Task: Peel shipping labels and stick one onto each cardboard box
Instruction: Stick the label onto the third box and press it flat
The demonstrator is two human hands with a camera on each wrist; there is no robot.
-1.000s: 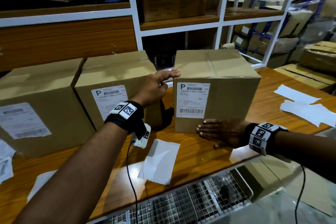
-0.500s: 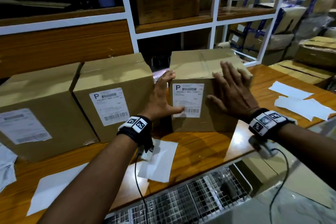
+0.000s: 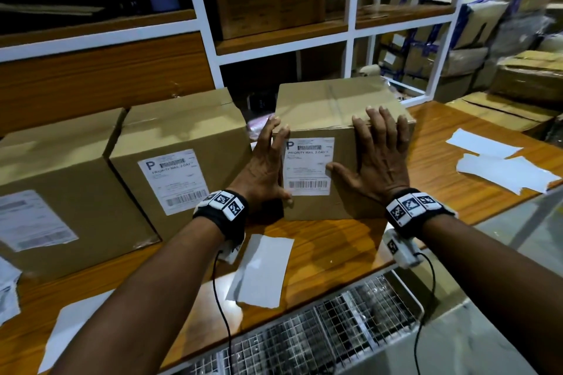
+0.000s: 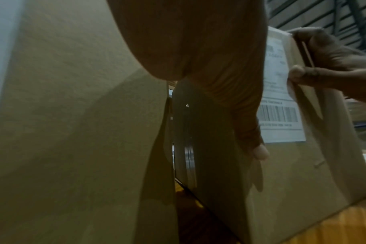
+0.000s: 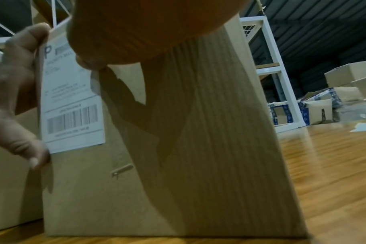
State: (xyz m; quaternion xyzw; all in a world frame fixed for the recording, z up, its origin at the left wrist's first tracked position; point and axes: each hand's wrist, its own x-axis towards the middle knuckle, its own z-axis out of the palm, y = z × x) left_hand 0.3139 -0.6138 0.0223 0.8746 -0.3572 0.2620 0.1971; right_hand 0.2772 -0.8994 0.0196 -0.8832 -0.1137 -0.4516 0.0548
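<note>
Both grips spread flat: left hand (image 3: pixel 264 167) at the label's (image 3: pixel 308 166) nine o'clock, right hand (image 3: pixel 376 158) at three, pressing the box (image 3: pixel 341 109); wrist views show thumbs touching the label.

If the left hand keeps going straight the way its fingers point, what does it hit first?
Probably nothing at once. The left hand lies flat against the front left edge of the box, fingers pointing up and away along it. Beyond them is the dark shelf opening, though depth is unclear.
</note>
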